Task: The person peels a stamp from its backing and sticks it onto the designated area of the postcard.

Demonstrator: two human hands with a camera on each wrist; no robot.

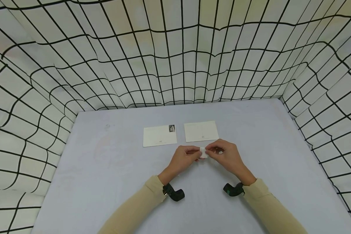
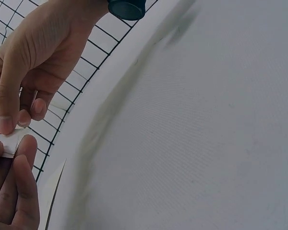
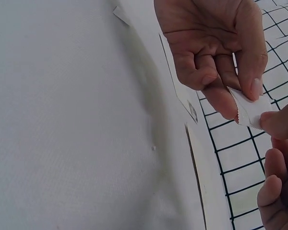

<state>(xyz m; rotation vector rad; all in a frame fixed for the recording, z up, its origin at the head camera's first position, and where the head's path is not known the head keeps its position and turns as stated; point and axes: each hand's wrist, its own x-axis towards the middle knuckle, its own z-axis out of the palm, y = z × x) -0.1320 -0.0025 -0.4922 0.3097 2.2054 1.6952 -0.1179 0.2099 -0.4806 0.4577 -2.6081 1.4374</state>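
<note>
A small white postage stamp (image 1: 203, 152) with a toothed edge is held between both hands, its plain pale side in sight. My left hand (image 1: 183, 160) pinches its left side between thumb and finger. The other side is pinched by my right hand (image 1: 228, 158). In the right wrist view the stamp (image 3: 249, 109) looks slightly bent. Just beyond the right hand lies a cream envelope (image 1: 201, 131) without a stamp on its visible face. Left of it is a similar envelope (image 1: 158, 137) bearing a dark stamp (image 1: 172, 128) at its upper right corner.
A white cloth covers the table (image 1: 105, 182). Black netting (image 1: 181, 65) over pale panels stands behind and at both sides. A small white scrap (image 3: 121, 15) lies on the cloth in the right wrist view. Dark wrist cameras (image 1: 175, 194) sit at both cuffs.
</note>
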